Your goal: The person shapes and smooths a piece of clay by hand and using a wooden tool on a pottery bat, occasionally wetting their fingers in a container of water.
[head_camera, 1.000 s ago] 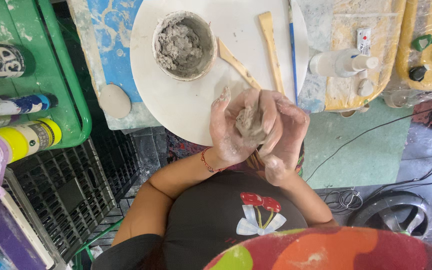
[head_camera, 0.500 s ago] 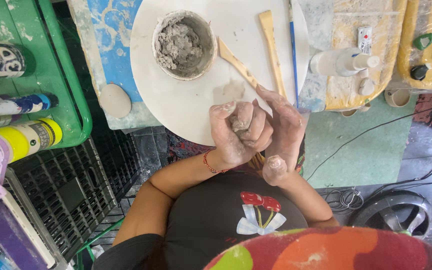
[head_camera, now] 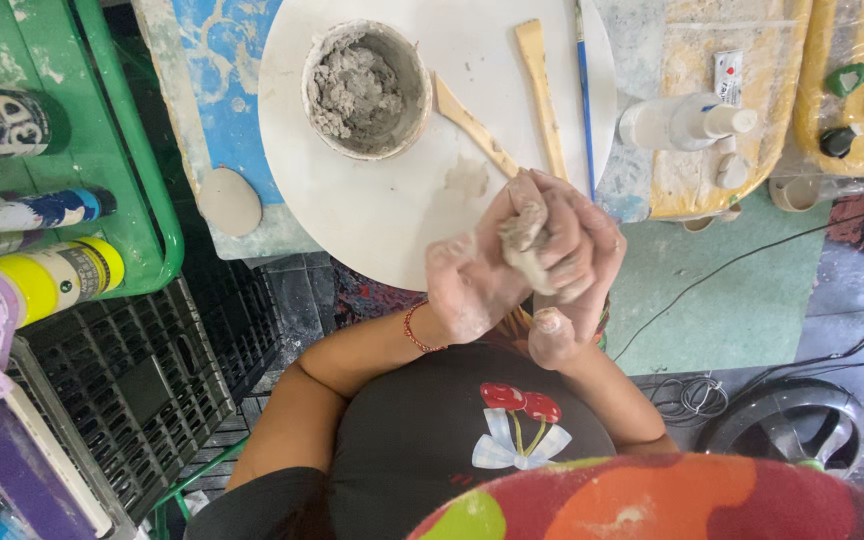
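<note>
A grey lump of clay (head_camera: 524,243) is pressed between both my hands over the near edge of a round white board (head_camera: 372,210). My left hand (head_camera: 472,280) cups it from the left, clay-smeared, with a red bracelet at the wrist. My right hand (head_camera: 577,265) wraps over it from the right, fingers curled on top. A bowl of wet grey clay (head_camera: 364,90) stands on the board behind, with two wooden modelling tools (head_camera: 537,90) and a thin blue-handled brush (head_camera: 584,90) beside it.
A flat clay disc (head_camera: 229,200) lies on the blue-stained table left of the board. Green tray (head_camera: 122,150) holds paint bottles at left; a black crate (head_camera: 142,390) sits below. White bottle (head_camera: 682,122) and yellow plastic-covered items at right. Cables lie on the floor.
My hands have closed tighter around the clay lump and turned it; my right fingers, spread a moment ago, now fold over the top of it.
</note>
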